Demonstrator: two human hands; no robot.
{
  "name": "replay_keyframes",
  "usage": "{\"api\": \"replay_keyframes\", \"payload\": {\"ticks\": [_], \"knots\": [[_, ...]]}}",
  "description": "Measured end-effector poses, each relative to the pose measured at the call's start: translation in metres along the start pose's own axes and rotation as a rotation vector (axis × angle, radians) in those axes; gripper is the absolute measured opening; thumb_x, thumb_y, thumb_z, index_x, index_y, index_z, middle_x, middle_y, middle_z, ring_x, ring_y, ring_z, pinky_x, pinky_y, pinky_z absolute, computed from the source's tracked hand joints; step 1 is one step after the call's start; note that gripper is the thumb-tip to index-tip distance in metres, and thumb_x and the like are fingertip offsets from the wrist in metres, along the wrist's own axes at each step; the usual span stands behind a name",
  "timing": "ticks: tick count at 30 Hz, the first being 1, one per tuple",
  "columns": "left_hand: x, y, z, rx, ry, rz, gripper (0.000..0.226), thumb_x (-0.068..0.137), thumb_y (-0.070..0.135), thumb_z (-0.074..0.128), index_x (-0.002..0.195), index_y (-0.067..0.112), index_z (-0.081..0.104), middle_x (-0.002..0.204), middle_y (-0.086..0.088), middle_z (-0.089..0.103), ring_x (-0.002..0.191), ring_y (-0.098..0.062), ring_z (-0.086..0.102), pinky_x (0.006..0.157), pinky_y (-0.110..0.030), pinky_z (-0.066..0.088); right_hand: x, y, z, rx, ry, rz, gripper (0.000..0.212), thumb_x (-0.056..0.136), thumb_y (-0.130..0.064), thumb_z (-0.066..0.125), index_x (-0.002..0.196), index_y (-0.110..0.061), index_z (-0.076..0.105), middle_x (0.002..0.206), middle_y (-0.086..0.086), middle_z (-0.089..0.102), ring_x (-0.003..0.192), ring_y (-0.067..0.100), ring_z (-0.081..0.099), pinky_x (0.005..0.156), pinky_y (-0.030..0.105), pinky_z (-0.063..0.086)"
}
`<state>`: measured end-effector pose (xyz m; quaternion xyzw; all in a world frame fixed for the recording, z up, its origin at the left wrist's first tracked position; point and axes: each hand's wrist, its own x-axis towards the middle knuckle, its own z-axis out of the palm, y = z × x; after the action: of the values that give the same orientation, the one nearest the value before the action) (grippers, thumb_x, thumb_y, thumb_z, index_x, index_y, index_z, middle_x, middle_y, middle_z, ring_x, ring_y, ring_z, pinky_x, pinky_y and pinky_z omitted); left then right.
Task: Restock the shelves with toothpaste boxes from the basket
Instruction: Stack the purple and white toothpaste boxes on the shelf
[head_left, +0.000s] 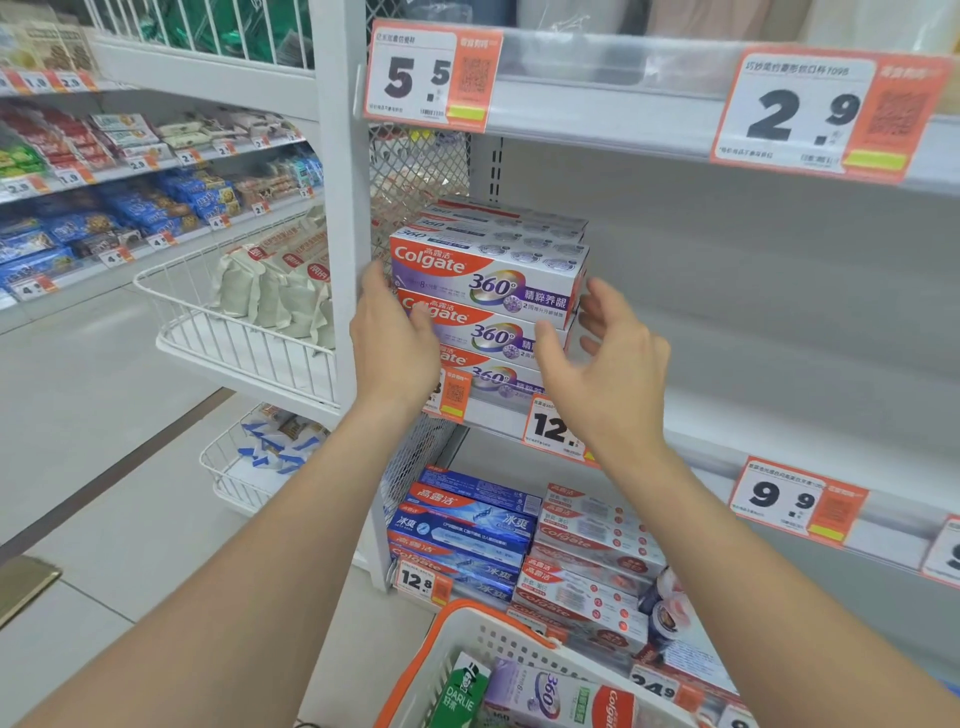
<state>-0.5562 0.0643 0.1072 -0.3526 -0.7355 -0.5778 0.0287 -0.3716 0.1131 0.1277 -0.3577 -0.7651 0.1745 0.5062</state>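
Observation:
A stack of purple and red Colgate 360 toothpaste boxes (488, 280) stands at the left end of the middle shelf (779, 447). My left hand (395, 332) lies flat against the stack's left front corner, fingers touching the boxes. My right hand (602, 353) hovers at the stack's right end, fingers spread, holding nothing. At the bottom of the view a white basket with an orange rim (467, 639) holds another Colgate 360 box (561, 696) and a green Darlie box (462, 691).
The lower shelf carries blue toothpaste boxes (467, 525) and red and white ones (587, 551). Price tags (795, 499) line the shelf edges. To the left, white wire baskets (234, 332) hang on the shelf end, beyond them a tiled aisle and snack shelves.

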Motion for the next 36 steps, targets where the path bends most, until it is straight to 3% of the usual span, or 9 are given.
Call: {"api": "replay_keyframes", "payload": {"ticks": [3, 9, 15, 20, 24, 26, 28, 31, 36], "knots": [[0.000, 0.003, -0.001, -0.049, 0.017, 0.043, 0.046, 0.102, 0.006, 0.052, 0.146, 0.019, 0.048, 0.141, 0.004, 0.062, 0.130, -0.016, 0.059, 0.112, -0.039, 0.047, 0.010, 0.004, 0.006, -0.023, -0.043, -0.012, 0.032, 0.092, -0.034, 0.069, 0.123, -0.026, 0.065, 0.108, -0.017, 0.076, 0.097, 0.016, 0.074, 0.094, 0.046, 0.057], [0.002, 0.007, -0.005, -0.091, 0.011, 0.017, 0.041, 0.103, 0.007, 0.054, 0.143, 0.017, 0.054, 0.135, 0.007, 0.065, 0.116, -0.006, 0.060, 0.104, -0.026, 0.046, 0.012, 0.013, 0.005, -0.046, -0.059, 0.044, 0.031, 0.093, -0.025, 0.070, 0.123, -0.029, 0.066, 0.111, -0.017, 0.077, 0.104, 0.015, 0.074, 0.106, 0.049, 0.049], [0.002, 0.007, -0.006, -0.103, 0.005, -0.032, 0.038, 0.103, 0.015, 0.057, 0.140, 0.022, 0.052, 0.128, 0.006, 0.069, 0.112, -0.013, 0.066, 0.103, -0.040, 0.053, 0.011, 0.016, 0.008, -0.029, -0.065, 0.064, 0.032, 0.093, -0.025, 0.069, 0.125, -0.029, 0.065, 0.113, -0.015, 0.077, 0.107, 0.016, 0.074, 0.102, 0.050, 0.053], [0.002, 0.012, -0.008, -0.110, -0.009, -0.081, 0.038, 0.103, 0.017, 0.056, 0.141, 0.022, 0.052, 0.124, 0.006, 0.069, 0.108, -0.013, 0.066, 0.101, -0.043, 0.055, 0.010, 0.014, 0.006, -0.018, -0.091, 0.046, 0.032, 0.095, -0.026, 0.067, 0.126, -0.028, 0.064, 0.115, -0.016, 0.076, 0.107, 0.018, 0.074, 0.102, 0.050, 0.053], [0.007, 0.024, -0.015, -0.092, -0.100, -0.098, 0.060, 0.098, 0.010, 0.052, 0.155, 0.019, 0.037, 0.146, 0.003, 0.058, 0.122, -0.010, 0.056, 0.100, -0.025, 0.042, 0.014, 0.002, -0.004, 0.009, -0.028, 0.053, 0.060, 0.089, -0.030, 0.075, 0.143, -0.018, 0.050, 0.115, -0.017, 0.063, 0.106, 0.007, 0.063, 0.096, 0.023, 0.046], [0.012, 0.031, -0.018, -0.155, -0.163, -0.093, 0.075, 0.091, 0.010, 0.053, 0.160, 0.022, 0.027, 0.150, 0.003, 0.054, 0.131, -0.014, 0.055, 0.111, -0.034, 0.043, 0.024, -0.003, -0.007, -0.039, -0.076, -0.007, 0.074, 0.086, -0.029, 0.074, 0.151, -0.019, 0.040, 0.135, -0.004, 0.058, 0.123, 0.013, 0.054, 0.098, 0.018, 0.036], [0.017, 0.034, -0.020, -0.211, -0.209, -0.092, 0.086, 0.083, 0.010, 0.053, 0.161, 0.026, 0.022, 0.147, 0.004, 0.054, 0.132, -0.016, 0.056, 0.114, -0.046, 0.046, 0.038, -0.002, -0.005, -0.120, -0.163, -0.088, 0.080, 0.083, -0.029, 0.072, 0.154, -0.021, 0.037, 0.147, 0.004, 0.050, 0.134, 0.020, 0.047, 0.108, 0.021, 0.035], [0.020, 0.035, -0.022, -0.220, -0.278, -0.105, 0.093, 0.086, 0.002, 0.057, 0.165, 0.025, 0.013, 0.144, 0.008, 0.051, 0.131, -0.014, 0.056, 0.113, -0.045, 0.049, 0.049, -0.004, -0.004, -0.212, -0.276, -0.108, 0.078, 0.083, -0.034, 0.070, 0.154, -0.025, 0.037, 0.148, 0.006, 0.047, 0.132, 0.029, 0.050, 0.110, 0.041, 0.046], [0.024, 0.030, -0.022, -0.195, -0.313, -0.086, 0.099, 0.072, 0.007, 0.062, 0.160, 0.029, 0.022, 0.144, 0.007, 0.054, 0.129, -0.015, 0.059, 0.107, -0.046, 0.054, 0.051, 0.000, -0.002, -0.243, -0.275, -0.105, 0.065, 0.087, -0.032, 0.072, 0.145, -0.014, 0.048, 0.143, 0.008, 0.050, 0.127, 0.026, 0.052, 0.104, 0.035, 0.043]]}}
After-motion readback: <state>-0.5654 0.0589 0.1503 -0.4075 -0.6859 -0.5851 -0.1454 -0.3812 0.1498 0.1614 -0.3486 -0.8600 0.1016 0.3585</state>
